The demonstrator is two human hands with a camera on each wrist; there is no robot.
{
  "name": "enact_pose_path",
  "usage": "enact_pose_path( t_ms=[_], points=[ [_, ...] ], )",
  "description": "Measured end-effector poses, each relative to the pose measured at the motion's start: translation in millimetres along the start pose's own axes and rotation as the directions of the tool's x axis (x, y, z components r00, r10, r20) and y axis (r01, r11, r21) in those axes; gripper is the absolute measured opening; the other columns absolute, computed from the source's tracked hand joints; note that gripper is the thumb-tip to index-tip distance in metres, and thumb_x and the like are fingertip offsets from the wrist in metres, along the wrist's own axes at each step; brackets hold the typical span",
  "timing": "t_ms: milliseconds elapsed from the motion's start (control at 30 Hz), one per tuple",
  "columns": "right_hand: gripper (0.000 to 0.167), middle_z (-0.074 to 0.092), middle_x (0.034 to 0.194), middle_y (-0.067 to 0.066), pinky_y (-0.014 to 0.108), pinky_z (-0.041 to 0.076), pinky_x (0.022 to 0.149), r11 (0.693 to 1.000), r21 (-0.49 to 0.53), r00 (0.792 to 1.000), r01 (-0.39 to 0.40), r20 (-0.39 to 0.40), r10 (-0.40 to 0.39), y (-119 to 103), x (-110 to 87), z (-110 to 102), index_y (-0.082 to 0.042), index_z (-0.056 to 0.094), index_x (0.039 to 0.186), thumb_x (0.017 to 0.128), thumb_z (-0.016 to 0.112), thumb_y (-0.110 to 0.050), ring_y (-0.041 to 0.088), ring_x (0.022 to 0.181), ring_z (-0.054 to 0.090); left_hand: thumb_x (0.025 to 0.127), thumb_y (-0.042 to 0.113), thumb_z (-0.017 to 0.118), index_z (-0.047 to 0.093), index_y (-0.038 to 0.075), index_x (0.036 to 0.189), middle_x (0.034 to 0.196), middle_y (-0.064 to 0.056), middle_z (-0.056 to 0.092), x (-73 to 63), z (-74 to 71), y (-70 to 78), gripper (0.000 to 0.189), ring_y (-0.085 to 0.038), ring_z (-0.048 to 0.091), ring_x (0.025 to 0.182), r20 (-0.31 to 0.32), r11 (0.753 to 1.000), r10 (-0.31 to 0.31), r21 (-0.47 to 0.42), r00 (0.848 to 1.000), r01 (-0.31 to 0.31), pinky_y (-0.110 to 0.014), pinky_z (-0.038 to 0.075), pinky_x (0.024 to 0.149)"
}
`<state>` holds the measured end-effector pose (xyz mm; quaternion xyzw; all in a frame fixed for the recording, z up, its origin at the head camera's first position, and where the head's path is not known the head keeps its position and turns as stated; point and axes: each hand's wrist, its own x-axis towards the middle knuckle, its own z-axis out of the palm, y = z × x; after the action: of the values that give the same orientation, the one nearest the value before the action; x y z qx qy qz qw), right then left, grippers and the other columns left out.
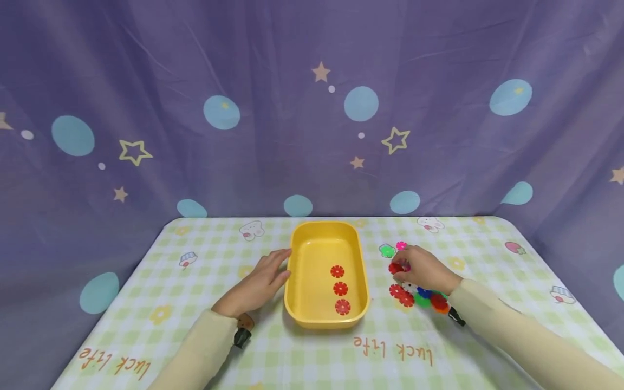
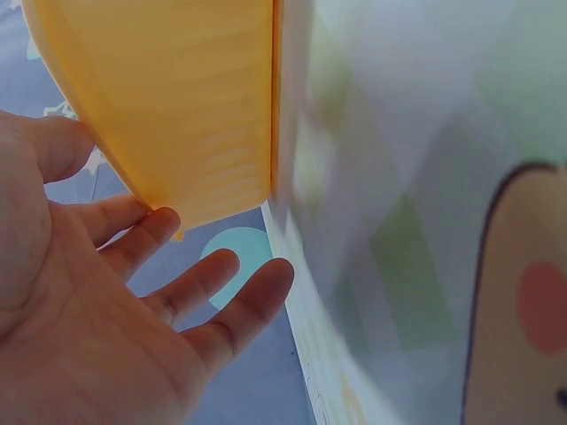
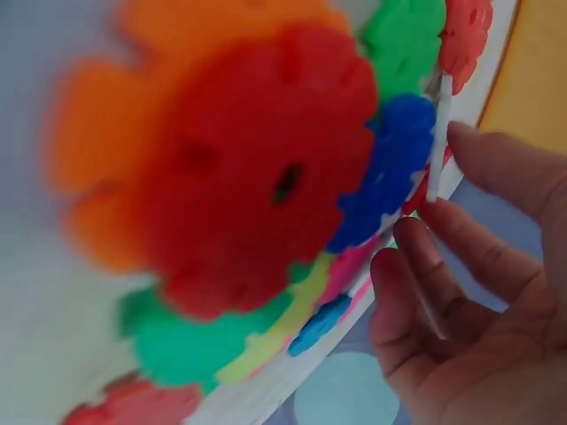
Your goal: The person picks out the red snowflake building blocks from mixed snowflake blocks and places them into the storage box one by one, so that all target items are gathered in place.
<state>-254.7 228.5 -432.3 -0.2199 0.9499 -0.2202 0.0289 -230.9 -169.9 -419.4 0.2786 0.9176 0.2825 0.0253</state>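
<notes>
My left hand [image 1: 258, 284] rests its fingertips against the left wall of a yellow plastic tray [image 1: 291, 295]; the left wrist view shows the thumb and fingers spread at the tray's side [image 2: 177, 106]. Three red flower-shaped discs [image 1: 340, 288] lie in a column inside it. To the right, my right hand [image 1: 421, 268] has thumb and index finger about a red flower-shaped disc [image 1: 395, 268], partly hidden. A white disc [image 3: 440, 142] appears edge-on beside those fingertips in the right wrist view. Under the hand lies a pile with red discs [image 1: 405, 299] and a blue disc [image 1: 423, 293].
Beyond the right hand lie a green disc [image 1: 387, 250] and a pink disc [image 1: 401, 245]. An orange disc [image 3: 97, 168] and a yellow disc [image 3: 283, 323] are among the pile. The checked tablecloth [image 1: 195, 292] meets a purple curtain [image 1: 273, 162] at the back.
</notes>
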Motion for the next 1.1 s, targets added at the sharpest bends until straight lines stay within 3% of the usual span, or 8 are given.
enact_pose_path(
  t_ms=[233,500,633,867,1100],
  points=[
    [0.022,0.060,0.080,-0.002,0.036,0.050,0.072,0.993,-0.062,0.995,-0.102,0.007,0.103,-5,9.0,0,-0.008,0.069,0.091,0.075,0.081,-0.017,0.016,0.072,0.053,0.103,0.029,0.041,0.028,0.010,0.149,0.151,-0.004,0.028,0.7,0.4,0.5,0.052,-0.023,0.026,0.135,-0.007,1.000,0.013,-0.002,1.000,-0.013,-0.046,0.030,0.106],
    [0.031,0.058,0.075,-0.001,0.029,0.048,0.061,0.956,-0.017,0.948,-0.291,0.125,0.291,-6,15.9,1,-0.009,0.063,0.085,0.071,0.083,-0.027,0.017,0.067,0.052,0.103,0.029,0.042,0.029,0.009,0.149,0.150,-0.005,0.028,1.0,-0.4,-0.4,0.052,-0.024,0.027,0.135,-0.013,1.000,0.014,0.006,1.000,-0.014,-0.046,0.029,0.106],
    [0.027,0.059,0.076,-0.002,0.029,0.049,0.062,0.956,-0.018,0.946,-0.293,0.141,0.292,-4,15.4,1,-0.010,0.062,0.086,0.074,0.081,-0.025,0.017,0.068,0.052,0.102,0.030,0.043,0.030,0.007,0.148,0.150,-0.007,0.029,0.5,0.5,-1.3,0.053,-0.025,0.027,0.135,-0.014,1.000,0.020,0.002,1.000,-0.020,-0.046,0.028,0.107],
    [0.031,0.060,0.082,0.001,0.032,0.050,0.065,0.971,-0.035,0.966,-0.236,0.099,0.239,-5,12.5,0,-0.006,0.062,0.093,0.075,0.081,-0.023,0.016,0.069,0.053,0.102,0.029,0.043,0.030,0.007,0.148,0.150,-0.007,0.030,-0.4,0.7,-1.9,0.052,-0.026,0.027,0.136,-0.016,1.000,0.023,-0.003,1.000,-0.023,-0.046,0.028,0.107],
    [0.038,0.059,0.083,0.000,0.034,0.050,0.071,0.967,-0.023,0.963,-0.252,0.088,0.253,-7,12.3,0,-0.005,0.063,0.096,0.071,0.083,-0.025,0.016,0.074,0.054,0.102,0.033,0.041,0.029,0.011,0.149,0.151,-0.003,0.028,-0.4,0.0,-2.5,0.053,-0.022,0.025,0.136,0.004,1.000,-0.006,-0.006,1.000,0.006,-0.044,0.028,0.107]
  ],
)
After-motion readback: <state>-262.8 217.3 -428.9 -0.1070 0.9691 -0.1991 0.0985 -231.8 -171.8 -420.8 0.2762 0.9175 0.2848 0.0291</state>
